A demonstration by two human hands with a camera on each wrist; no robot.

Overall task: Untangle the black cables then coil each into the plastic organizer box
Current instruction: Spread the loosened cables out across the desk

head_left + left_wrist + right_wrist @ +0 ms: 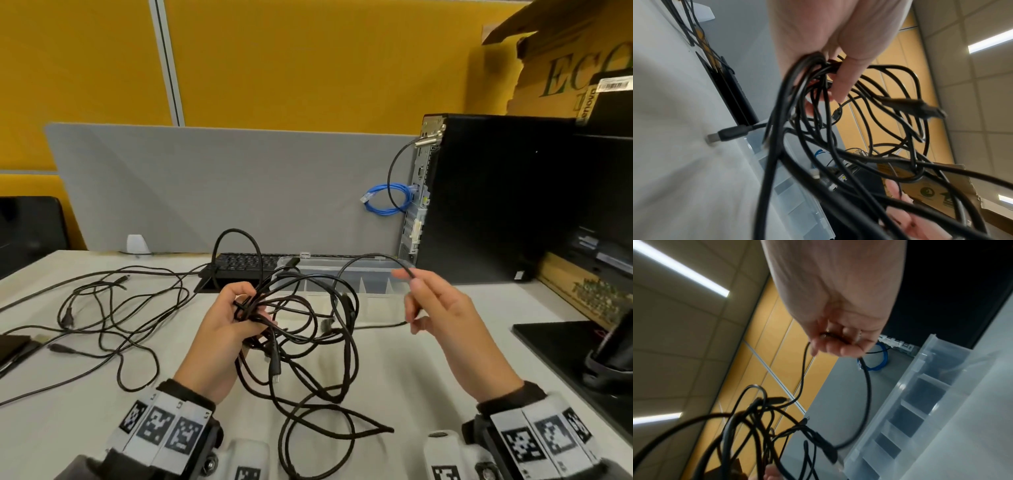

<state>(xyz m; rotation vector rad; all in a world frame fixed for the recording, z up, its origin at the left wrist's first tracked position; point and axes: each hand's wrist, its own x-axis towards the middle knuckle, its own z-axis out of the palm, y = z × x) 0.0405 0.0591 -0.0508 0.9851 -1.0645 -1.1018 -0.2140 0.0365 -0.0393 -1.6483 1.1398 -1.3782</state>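
Observation:
A tangle of black cables hangs above the white table, its lower loops trailing onto the tabletop. My left hand grips the bunched middle of the tangle, fingers curled round several strands. My right hand is raised to the right and pinches one thin black cable that arcs back into the tangle; in the right wrist view the fingers close on that strand. The clear plastic organizer box with dividers lies just behind the hands, also shown as the box.
More loose black cables sprawl on the table at the left. A black keyboard lies behind the box. A black computer tower with a blue network cable stands at the right. A dark stand sits at the right edge.

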